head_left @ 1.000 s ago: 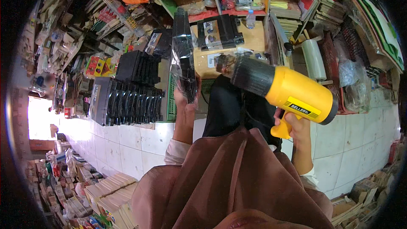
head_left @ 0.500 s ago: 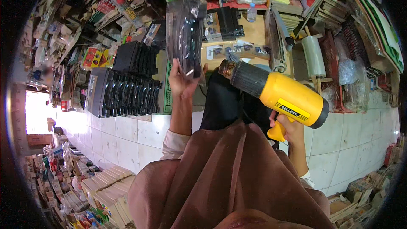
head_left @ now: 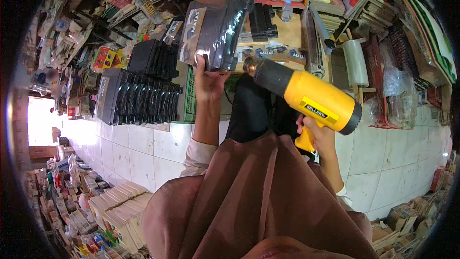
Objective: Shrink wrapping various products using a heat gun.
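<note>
Head cam, looking down over my lap: my left hand [head_left: 209, 82] is raised, fingers closed on the lower edge of a black pack wrapped in clear plastic [head_left: 215, 31], holding it up w/ its broad face turned my way and tilted a bit to the right. My right hand [head_left: 320, 134] is wrapped tight round the grip of a yellow heat gun [head_left: 306, 97]; its dark barrel points up-left, the metal nozzle [head_left: 249, 64] just beside the pack's lower right corner, though I can't tell if they touch. Brown skirt [head_left: 258, 196] fills the lower middle of the shot, a black cloth [head_left: 251, 110] lies betw. my arms. On the white tiled floor [head_left: 143, 148] to my left stands a row of black packs [head_left: 139, 98] set on edge, a 2nd shorter stack [head_left: 153, 57] behind it, a green crate [head_left: 190, 96] next to them. Ahead, shelves [head_left: 282, 5] w/ boxes and a small water bottle [head_left: 287, 11]. A roll of clear film [head_left: 355, 62] stands to the right of the gun. Stacks of books and paper goods [head_left: 115, 206] crowd the lower left.
</note>
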### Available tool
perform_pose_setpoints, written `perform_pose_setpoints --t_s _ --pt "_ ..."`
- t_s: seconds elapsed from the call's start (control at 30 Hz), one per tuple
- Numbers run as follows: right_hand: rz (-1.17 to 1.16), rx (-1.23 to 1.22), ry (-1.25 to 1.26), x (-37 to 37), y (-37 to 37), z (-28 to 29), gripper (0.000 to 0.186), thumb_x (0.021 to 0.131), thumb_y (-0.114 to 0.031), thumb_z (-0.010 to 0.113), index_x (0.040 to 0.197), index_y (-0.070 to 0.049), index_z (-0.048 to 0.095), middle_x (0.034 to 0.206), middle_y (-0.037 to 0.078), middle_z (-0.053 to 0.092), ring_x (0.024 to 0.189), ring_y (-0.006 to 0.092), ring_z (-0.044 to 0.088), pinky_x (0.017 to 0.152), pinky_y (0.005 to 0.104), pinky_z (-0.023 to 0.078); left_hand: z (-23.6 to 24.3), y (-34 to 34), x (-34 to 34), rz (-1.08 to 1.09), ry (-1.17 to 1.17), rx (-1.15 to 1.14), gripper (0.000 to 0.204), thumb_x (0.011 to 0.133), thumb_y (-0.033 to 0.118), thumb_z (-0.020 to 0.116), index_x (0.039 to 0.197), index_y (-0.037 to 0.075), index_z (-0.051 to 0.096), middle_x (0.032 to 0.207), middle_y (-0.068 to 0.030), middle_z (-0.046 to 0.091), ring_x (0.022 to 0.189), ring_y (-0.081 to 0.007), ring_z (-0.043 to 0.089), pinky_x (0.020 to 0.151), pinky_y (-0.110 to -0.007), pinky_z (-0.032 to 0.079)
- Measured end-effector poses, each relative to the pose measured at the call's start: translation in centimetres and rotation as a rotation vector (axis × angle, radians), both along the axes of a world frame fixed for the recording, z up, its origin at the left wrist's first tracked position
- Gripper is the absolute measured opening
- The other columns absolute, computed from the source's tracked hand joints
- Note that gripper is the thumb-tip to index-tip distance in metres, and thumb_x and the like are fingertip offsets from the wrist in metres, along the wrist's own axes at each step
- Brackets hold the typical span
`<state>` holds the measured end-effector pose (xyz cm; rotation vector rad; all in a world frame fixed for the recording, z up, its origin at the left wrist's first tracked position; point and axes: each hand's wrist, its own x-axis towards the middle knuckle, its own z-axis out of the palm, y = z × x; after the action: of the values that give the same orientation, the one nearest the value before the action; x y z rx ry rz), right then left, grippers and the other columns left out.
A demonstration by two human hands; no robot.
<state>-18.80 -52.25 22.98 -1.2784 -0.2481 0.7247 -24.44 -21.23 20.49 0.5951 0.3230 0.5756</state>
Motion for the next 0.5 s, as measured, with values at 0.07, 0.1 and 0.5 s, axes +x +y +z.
perform_pose_setpoints --t_s 0.07,0.1,0.5 --pt "-0.062 -0.017 -0.022 0.8 0.5 0.7 0.022 0.079 -0.013 0.059 0.095 0.001 0.053 0.074 0.009 0.056 0.059 0.0151 0.054 0.054 0.0247 0.044 -0.2 -0.2 0.1 0.114 -0.039 0.014 0.06 0.079 0.031 0.061 0.126 0.017 0.026 0.12 -0.0093 0.043 0.103 -0.0293 0.048 0.078 -0.053 0.043" --pt "-0.089 -0.018 -0.039 1.4 0.7 0.9 0.021 0.079 -0.012 0.059 0.095 0.001 0.053 0.074 0.009 0.056 0.059 0.0151 0.054 0.054 0.0247 0.044 0.0 -0.4 0.1 0.112 -0.042 0.011 0.06 0.079 0.031 0.061 0.126 0.017 0.026 0.12 -0.0093 0.043 0.103 -0.0293 0.048 0.078 -0.053 0.043" --pt "-0.254 0.059 -0.052 4.8 -3.1 1.8 0.02 0.078 -0.008 0.061 0.094 0.002 0.054 0.075 0.011 0.058 0.058 0.0154 0.055 0.05 0.0243 0.044 0.6 0.5 -2.1 0.228 0.055 0.295 0.053 0.084 0.021 0.054 0.128 0.01 0.028 0.119 -0.0086 0.044 0.107 -0.0231 0.045 0.085 -0.041 0.042"
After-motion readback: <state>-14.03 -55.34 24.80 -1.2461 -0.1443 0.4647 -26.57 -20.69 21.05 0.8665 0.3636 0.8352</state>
